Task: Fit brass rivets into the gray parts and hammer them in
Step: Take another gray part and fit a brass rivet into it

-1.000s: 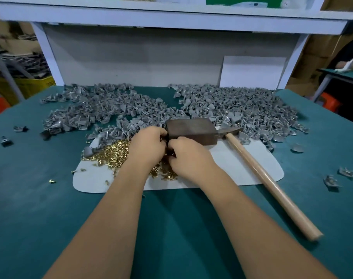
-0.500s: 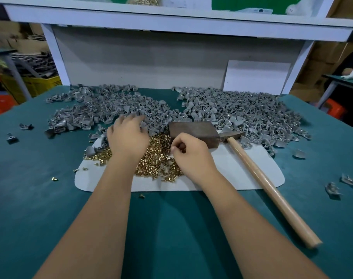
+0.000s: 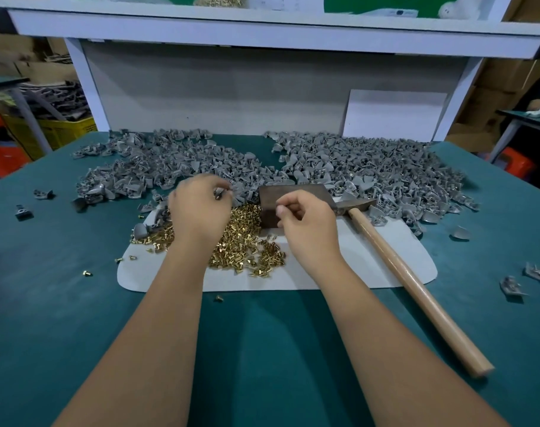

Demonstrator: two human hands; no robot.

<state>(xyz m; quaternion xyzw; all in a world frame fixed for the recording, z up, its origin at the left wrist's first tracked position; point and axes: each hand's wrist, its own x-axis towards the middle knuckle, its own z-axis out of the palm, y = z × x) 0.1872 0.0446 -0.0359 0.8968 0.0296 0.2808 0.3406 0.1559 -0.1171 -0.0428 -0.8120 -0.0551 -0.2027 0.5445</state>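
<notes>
A heap of brass rivets (image 3: 244, 241) lies on a pale mat (image 3: 355, 260) in the middle of the green table. My left hand (image 3: 198, 211) hovers over the heap's left side and pinches a small gray part (image 3: 220, 192) in its fingertips. My right hand (image 3: 308, 226) is just in front of a dark metal block (image 3: 293, 195), thumb and forefinger pinched together; something tiny may sit between them, too small to tell. Two big piles of gray parts (image 3: 170, 171) (image 3: 370, 171) spread behind the mat. A hammer (image 3: 410, 288) with a wooden handle lies to the right, its head beside the block.
Stray gray parts (image 3: 515, 285) lie at the right and far left (image 3: 24, 211) of the table. Loose rivets (image 3: 87, 273) sit left of the mat. A white shelf frame (image 3: 87, 84) and back panel close off the table's rear. A yellow crate (image 3: 56, 131) stands at left.
My left hand went from beside the right hand to the gray pile and now holds a gray part. My right hand has lifted slightly, staying by the block.
</notes>
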